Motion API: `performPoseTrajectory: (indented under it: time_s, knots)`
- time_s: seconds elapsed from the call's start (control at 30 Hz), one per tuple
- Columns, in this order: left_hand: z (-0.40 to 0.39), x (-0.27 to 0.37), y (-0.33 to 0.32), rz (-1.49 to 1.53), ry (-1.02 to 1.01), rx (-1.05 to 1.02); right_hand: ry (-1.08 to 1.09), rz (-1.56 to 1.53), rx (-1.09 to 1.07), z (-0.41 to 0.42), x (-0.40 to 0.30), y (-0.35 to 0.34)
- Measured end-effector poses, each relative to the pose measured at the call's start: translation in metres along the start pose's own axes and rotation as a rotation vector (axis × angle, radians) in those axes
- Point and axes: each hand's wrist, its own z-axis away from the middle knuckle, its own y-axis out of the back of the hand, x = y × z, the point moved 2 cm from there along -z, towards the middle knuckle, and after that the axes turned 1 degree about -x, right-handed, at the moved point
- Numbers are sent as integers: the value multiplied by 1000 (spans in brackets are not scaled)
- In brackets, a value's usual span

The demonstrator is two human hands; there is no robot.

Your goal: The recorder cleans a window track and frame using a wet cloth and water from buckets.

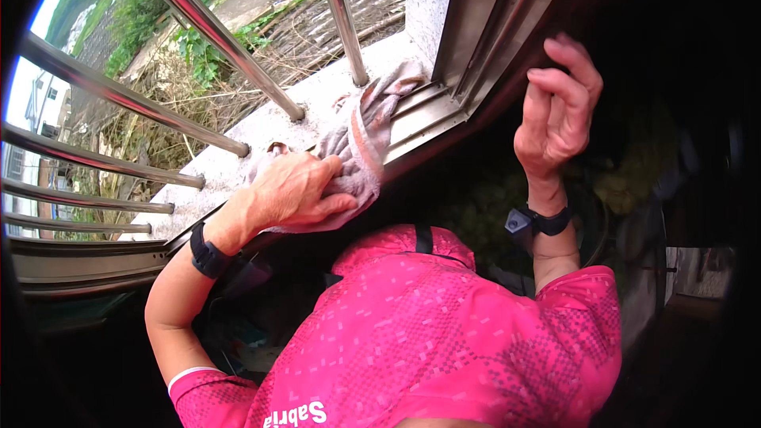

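Observation:
My left hand (300,187) grips a crumpled, greyish-pink towel (364,145) with an orange-brown stripe. The towel lies bunched across the pale window sill (321,95) and partly over the metal window track (425,122). One end of it reaches into the corner, by the foot of the upright metal window frame (475,18). My left fingertips are hidden in its folds. On the right, my right hand (557,110) is raised in the air, away from the towel. Its fingers are loosely bent, with nothing in them.
Several shiny metal bars (220,41) rise from the sill just beyond the towel. Outside are plants (202,56) and stacked roof tiles or slabs (374,6). A dark band with a small device (519,223) sits on my right wrist. The room below is very dark.

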Motion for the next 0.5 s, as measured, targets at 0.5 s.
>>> performPoseTrajectory:
  time_s: [0.5]
  knots:
    - [64,-19,32,-243,175,457,-19,-393,-967,46,-31,-139]
